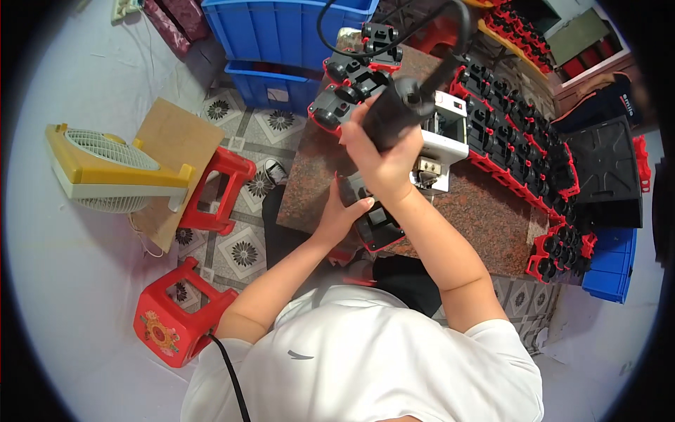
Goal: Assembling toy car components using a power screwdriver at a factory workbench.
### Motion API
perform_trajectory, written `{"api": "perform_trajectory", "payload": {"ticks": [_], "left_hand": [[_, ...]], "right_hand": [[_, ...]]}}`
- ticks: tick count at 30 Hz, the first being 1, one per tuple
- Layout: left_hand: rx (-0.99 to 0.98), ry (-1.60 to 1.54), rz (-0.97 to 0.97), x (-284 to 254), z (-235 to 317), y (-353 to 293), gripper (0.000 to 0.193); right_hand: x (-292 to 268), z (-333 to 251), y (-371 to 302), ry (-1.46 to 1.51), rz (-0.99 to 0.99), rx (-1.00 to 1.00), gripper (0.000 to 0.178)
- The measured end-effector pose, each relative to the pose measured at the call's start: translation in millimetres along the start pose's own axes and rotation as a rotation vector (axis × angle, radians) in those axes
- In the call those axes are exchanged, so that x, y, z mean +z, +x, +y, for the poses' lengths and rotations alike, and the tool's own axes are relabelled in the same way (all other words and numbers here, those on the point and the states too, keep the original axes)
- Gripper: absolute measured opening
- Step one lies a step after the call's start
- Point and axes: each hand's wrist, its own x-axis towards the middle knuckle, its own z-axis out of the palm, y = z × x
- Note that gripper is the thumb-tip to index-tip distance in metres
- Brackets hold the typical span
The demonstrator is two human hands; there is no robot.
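Observation:
My right hand [385, 163] is wrapped round a thick black electric screwdriver [397, 111], raised over the table. A black cable runs up from its upper end. Below it, my left hand [339, 216] grips a black plastic housing with a red edge [383, 226] at the table's near edge, thumb on top. The screwdriver's tip is hidden behind my right hand, so I cannot tell whether it touches the housing. Just to the right stands a small white machine [446, 133] with an open metal mechanism.
On the reddish stone table [485, 232], rows of black-and-red housings [510, 133] line the right side, and several more [341, 105] sit at the far left. Blue crates [281, 32] stand beyond. At left are a yellow fan [116, 169] and red stools [186, 316].

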Motion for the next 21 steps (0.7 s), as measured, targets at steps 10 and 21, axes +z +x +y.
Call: {"api": "perform_trajectory", "payload": {"ticks": [10, 21], "left_hand": [[0.027, -0.034, 0.073, -27, 5, -15, 0.068], [0.324, 0.733, 0.232, -55, 44, -24, 0.064]], "right_hand": [[-58, -89, -6, 0.119, 0.113, -0.117, 0.04], [-116, -100, -96, -0.006, 0.209, 0.011, 0.041]]}}
